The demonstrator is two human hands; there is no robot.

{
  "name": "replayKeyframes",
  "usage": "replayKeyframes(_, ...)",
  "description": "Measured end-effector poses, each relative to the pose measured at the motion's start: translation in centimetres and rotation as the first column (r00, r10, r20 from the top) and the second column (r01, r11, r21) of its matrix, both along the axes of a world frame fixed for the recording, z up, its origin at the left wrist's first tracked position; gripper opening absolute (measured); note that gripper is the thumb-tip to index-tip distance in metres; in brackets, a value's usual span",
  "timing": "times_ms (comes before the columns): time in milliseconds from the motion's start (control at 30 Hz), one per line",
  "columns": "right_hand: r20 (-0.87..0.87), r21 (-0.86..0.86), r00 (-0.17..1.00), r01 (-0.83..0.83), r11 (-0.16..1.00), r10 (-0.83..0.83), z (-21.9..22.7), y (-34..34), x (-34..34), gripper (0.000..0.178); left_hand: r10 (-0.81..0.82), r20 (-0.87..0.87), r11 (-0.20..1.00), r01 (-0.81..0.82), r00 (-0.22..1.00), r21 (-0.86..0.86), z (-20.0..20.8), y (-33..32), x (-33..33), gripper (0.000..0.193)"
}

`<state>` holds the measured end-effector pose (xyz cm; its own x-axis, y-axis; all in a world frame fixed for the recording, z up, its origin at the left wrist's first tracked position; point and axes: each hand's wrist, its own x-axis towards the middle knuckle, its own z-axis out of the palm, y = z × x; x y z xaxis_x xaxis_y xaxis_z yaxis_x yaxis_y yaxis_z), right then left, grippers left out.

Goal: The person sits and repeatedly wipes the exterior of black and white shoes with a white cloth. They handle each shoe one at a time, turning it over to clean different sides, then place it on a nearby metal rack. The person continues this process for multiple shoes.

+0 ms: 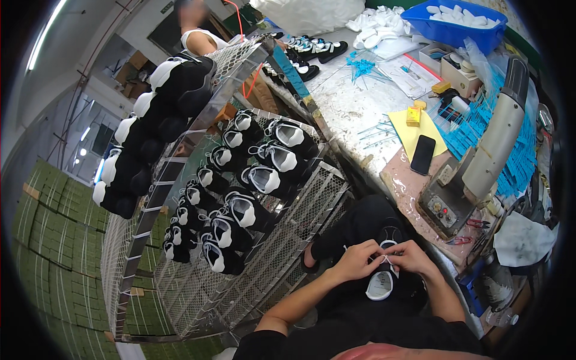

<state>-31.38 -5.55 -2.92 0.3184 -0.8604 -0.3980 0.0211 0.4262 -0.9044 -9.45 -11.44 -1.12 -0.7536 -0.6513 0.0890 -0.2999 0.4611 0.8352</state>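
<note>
A black shoe with a white collar lining [380, 288] rests on my lap, its opening toward me. Over its tongue, my left hand [359, 260] and my right hand [411, 258] meet with bent fingers. Both pinch the white shoelace [393, 267], whose ends show between and beside the fingertips. The fingers cover most of the lacing. Past my hands, the dark front of the shoe [391, 233] shows in part.
To my left stands a mesh rack [252, 288] holding several black-and-white shoes [243, 210]. On the workbench [354, 114] at right lie a phone [423, 155], blue strips [510, 150], a grey machine [495, 132] and a blue bin [462, 30]. A person [201, 36] stands beyond the rack.
</note>
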Motion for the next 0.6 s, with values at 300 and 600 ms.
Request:
replayKeyframes(300, 0.114, 0.222, 0.976, 0.158, 0.962, -0.186, -2.0, 0.2, 0.5, 0.020, -0.187, -0.122, 0.853, 0.100, 0.975, -0.512, -1.9, 0.8, -0.5, 0.020)
replayKeyframes(600, -0.085, -0.106, 0.988, -0.136, 0.985, 0.128, -0.7, -0.3, -1.7, 0.016, -0.358, -0.077, 0.864, 0.299, 0.930, -0.404, -0.5, -0.7, -1.4, 0.016)
